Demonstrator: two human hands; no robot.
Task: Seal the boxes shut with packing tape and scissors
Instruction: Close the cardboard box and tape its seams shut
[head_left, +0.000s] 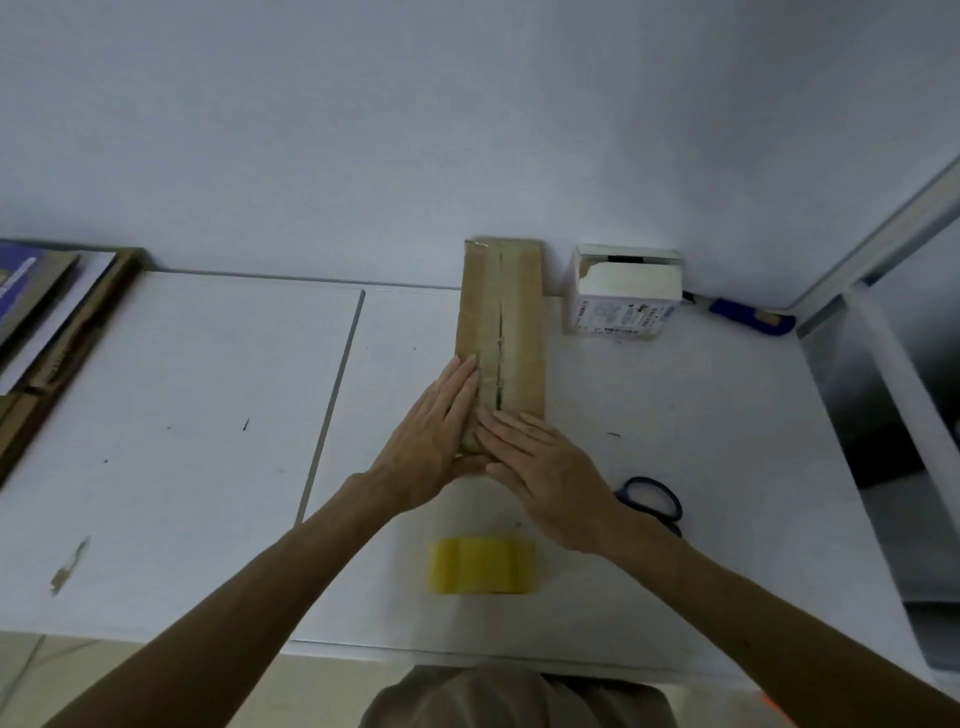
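Now I am pressing both hands flat, fingers straight, on the near end of the long cardboard box: left hand along its left edge, right hand across its top, the two touching. The box is lying lengthwise on the white surface, the yellow tape roll nearer me and the scissors partly hidden behind my right wrist.

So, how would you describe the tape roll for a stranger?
Find the white table and the long brown box on it. In front of the box, toward the table's near edge, lies the tape roll. It is the only yellow thing there.
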